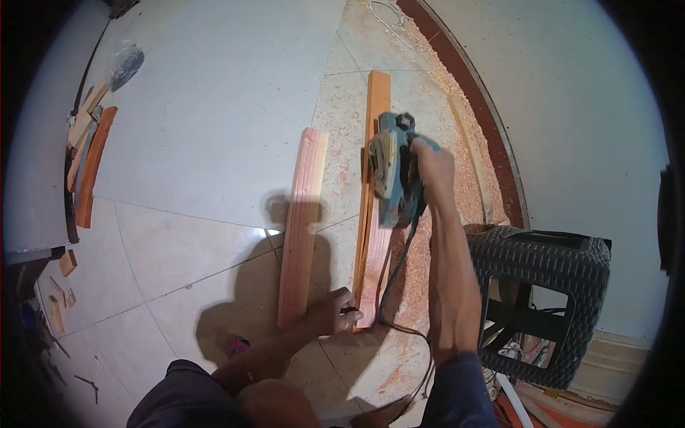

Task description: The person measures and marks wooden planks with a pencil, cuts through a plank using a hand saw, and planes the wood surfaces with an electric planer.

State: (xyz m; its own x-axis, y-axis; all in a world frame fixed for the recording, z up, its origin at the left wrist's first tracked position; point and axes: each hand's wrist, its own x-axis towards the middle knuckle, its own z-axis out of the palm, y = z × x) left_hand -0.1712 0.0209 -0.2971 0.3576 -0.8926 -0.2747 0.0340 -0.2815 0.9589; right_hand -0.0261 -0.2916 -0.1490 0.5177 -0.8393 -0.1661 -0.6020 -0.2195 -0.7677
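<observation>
My right hand (434, 165) grips the handle of a teal electric planer (397, 203), which is over a long wooden board on the floor. The orange-brown far end of the board (379, 89) shows beyond the planer, and a paler pinkish length (374, 264) shows nearer me. My left hand (335, 312) is low, beside the near end of this wood, its fingers curled together around something small and dark that I cannot make out. To the left lies a separate pinkish plank (300, 235), with my left forearm passing by its near end.
Wood shavings (414, 285) cover the floor around the board and along the right wall. A black patterned plastic stool (542, 250) stands close to my right arm. The planer's black cord (394, 278) trails toward me. Wood offcuts (95, 167) lie at far left.
</observation>
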